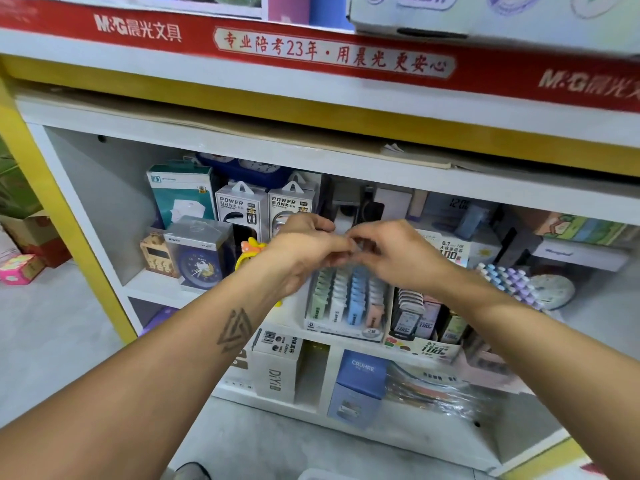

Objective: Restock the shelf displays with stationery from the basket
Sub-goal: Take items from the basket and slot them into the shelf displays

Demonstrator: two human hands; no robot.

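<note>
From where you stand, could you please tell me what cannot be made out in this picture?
- Head view: the small item both hands pinch is blurred and mostly covered by fingers.
- The left hand and right hand hide the back of the pastel lead display box.
- The basket is not in view.
- The carton up top is cut off by the edge.

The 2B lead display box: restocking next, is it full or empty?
Nearly full: the 2B lead display box shows four packed rows of pastel cases, its far end hidden by hands.
</note>
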